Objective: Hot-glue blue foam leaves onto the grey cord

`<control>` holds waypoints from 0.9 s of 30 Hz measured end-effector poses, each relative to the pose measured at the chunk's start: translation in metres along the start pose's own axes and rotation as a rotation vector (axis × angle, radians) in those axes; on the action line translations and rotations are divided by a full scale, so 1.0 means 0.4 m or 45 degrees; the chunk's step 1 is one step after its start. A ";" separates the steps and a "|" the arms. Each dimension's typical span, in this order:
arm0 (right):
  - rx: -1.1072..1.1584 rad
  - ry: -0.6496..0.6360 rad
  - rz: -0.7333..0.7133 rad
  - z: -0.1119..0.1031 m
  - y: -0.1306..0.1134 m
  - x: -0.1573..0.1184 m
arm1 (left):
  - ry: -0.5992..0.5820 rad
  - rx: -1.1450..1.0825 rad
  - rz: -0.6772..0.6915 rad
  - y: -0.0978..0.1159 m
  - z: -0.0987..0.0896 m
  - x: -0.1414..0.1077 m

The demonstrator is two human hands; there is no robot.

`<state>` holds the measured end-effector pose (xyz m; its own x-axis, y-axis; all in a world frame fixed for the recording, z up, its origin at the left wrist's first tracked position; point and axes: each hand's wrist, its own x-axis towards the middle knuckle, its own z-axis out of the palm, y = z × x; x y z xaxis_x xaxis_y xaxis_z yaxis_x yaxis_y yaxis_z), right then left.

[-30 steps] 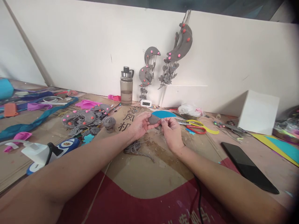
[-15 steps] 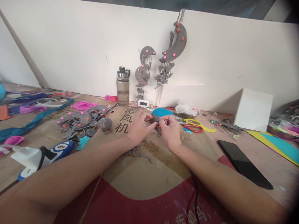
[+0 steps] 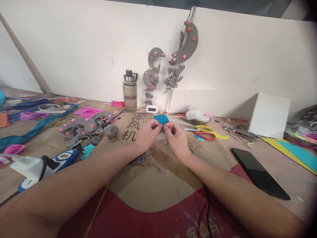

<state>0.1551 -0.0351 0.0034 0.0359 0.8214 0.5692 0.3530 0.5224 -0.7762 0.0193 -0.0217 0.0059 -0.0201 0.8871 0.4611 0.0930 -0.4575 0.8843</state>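
Note:
My left hand (image 3: 148, 135) is closed, thumb and fingers pinching the lower left edge of a blue curved flat piece (image 3: 160, 119). Against the right end of that piece, my right hand (image 3: 177, 138) is closed too, its thumb and finger meeting the left fingertips. What lies between the right fingertips is too small and covered to make out. Grey yarn (image 3: 145, 160) lies loose on the cardboard below my left wrist. A ball of grey yarn (image 3: 111, 132) sits to the left. Red-and-yellow-handled scissors (image 3: 206, 134) lie right of my right hand.
Grey crescent pieces with pink and orange dots (image 3: 79, 127) lie at left; similar hangings (image 3: 187, 46) hang on the white wall. A water bottle (image 3: 130, 92) and a small clock (image 3: 152, 109) stand behind. A phone (image 3: 259, 173) lies at right, a power strip (image 3: 61, 162) at left.
The blue piece has shifted left and turned between my hands. A grey part that showed in front of it is now out of sight. My fingertips have drawn closer together.

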 end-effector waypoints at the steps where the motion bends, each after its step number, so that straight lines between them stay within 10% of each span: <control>1: -0.005 0.004 0.006 -0.001 0.001 0.001 | -0.003 -0.013 -0.030 0.000 -0.001 0.001; 9: 0.019 -0.023 0.044 -0.005 0.010 0.005 | -0.102 -0.581 -0.354 -0.001 0.011 0.006; 18: 0.100 -0.025 0.091 -0.002 0.018 0.012 | -0.216 -0.700 -0.289 0.009 0.006 0.013; 27: 0.047 -0.206 0.159 0.005 0.000 0.002 | 0.095 -0.707 -0.322 -0.025 -0.031 0.056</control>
<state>0.1534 -0.0340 0.0033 -0.0744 0.9049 0.4190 0.3205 0.4195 -0.8493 0.0055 0.0020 0.0085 -0.0455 0.9748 0.2184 -0.4560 -0.2148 0.8637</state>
